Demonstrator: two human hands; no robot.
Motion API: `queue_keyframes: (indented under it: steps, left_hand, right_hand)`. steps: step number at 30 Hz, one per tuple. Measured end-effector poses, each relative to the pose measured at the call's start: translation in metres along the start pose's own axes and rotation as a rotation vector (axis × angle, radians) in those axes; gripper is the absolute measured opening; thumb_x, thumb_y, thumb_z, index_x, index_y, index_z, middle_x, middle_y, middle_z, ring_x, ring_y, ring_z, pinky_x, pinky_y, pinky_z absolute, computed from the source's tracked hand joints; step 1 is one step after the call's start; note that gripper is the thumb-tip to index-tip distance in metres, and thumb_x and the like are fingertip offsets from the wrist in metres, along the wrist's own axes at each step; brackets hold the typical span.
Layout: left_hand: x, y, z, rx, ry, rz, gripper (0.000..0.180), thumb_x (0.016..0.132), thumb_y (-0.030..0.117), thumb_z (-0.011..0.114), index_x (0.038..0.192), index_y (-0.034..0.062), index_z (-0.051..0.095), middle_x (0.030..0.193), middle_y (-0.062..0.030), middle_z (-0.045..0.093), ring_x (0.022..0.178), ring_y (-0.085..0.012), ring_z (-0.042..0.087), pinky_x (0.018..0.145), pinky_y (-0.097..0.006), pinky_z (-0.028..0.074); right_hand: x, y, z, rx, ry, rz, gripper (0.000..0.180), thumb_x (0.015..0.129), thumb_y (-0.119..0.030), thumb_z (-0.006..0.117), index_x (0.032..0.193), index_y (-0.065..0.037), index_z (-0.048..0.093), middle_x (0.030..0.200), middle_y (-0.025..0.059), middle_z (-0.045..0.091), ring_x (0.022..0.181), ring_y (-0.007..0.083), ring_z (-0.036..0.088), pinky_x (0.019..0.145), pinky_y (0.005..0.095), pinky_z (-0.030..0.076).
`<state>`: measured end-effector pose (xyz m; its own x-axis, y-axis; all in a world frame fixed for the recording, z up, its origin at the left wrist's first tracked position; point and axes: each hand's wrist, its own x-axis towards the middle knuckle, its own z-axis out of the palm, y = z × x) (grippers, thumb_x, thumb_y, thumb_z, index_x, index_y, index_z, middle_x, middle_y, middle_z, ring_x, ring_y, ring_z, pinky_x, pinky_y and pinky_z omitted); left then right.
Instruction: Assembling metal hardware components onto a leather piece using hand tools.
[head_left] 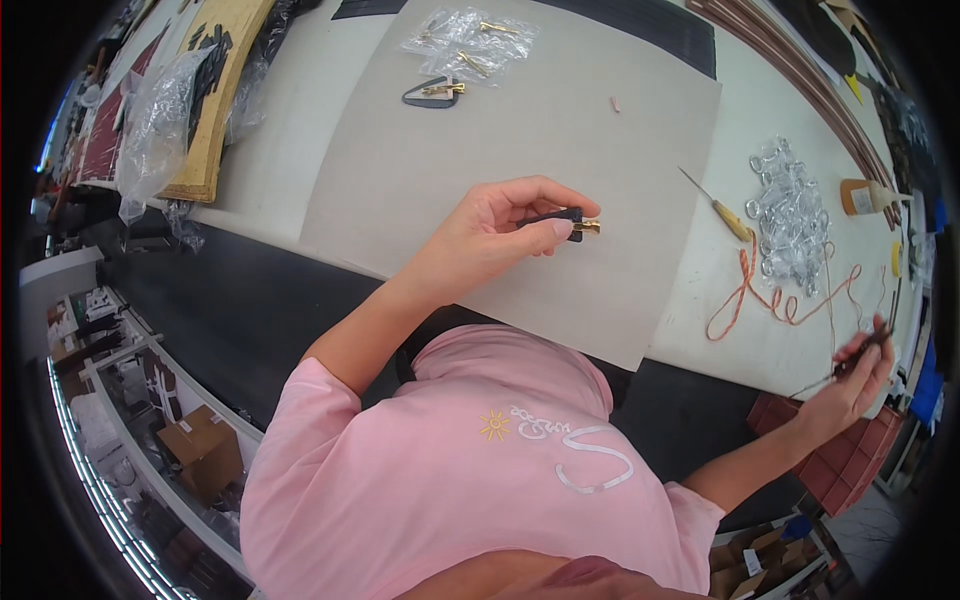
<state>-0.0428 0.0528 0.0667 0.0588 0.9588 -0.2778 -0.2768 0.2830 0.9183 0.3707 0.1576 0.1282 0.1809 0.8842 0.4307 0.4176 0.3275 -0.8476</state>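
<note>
My left hand (500,235) is raised above the grey sheet. Its thumb and fingers pinch a small black strap piece (545,217) with a gold metal clasp (590,228) sticking out to the right. At the far right table edge, my right hand (845,395) is closed around a dark-handled tool (868,352); a thin point shows on it, but its exact kind is unclear. A similar black loop with a gold clasp (434,93) lies toward the back of the sheet.
Clear plastic bags with gold clasps (470,40) lie at the back. On the right are a wooden-handled awl (733,220), orange cord (745,300), a bag of metal rings (790,225) and an amber bottle (868,197). A yellow board (205,150) stands left.
</note>
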Motion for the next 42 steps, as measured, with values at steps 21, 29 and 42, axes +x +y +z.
queue_keyframes:
  steps: [21,29,42]
  left_hand:
    - [-0.008,-0.023,0.014,-0.271,0.198,0.039,0.021,0.103,0.018,0.067,0.105,-0.0021,0.072,0.099,-0.0101,0.075,0.087,-0.0172,0.075,0.077,-0.028,0.063]
    - [-0.003,-0.028,0.007,-0.230,0.194,0.050,0.019,0.102,0.017,0.070,0.104,-0.0016,0.072,0.097,-0.0098,0.074,0.082,-0.0161,0.075,0.071,-0.025,0.061]
    - [-0.003,-0.032,0.007,-0.240,0.217,0.064,0.015,0.100,0.015,0.071,0.097,0.0004,0.069,0.098,-0.0101,0.075,0.081,-0.0127,0.073,0.072,-0.024,0.062]
  right_hand:
    - [-0.096,-0.049,0.168,0.054,-0.912,0.005,0.022,0.103,-0.011,0.064,0.123,-0.001,0.065,0.086,0.0040,0.063,0.067,0.0114,0.054,0.061,0.0262,0.045]
    - [-0.100,-0.044,0.177,-0.139,-0.960,-0.351,0.020,0.100,-0.014,0.068,0.116,-0.002,0.066,0.094,0.0123,0.071,0.069,0.0276,0.068,0.059,0.0357,0.052]
    - [-0.102,-0.045,0.184,-0.215,-0.934,-0.500,0.018,0.097,-0.016,0.071,0.111,-0.004,0.067,0.090,0.0074,0.070,0.065,0.0251,0.067,0.053,0.0355,0.049]
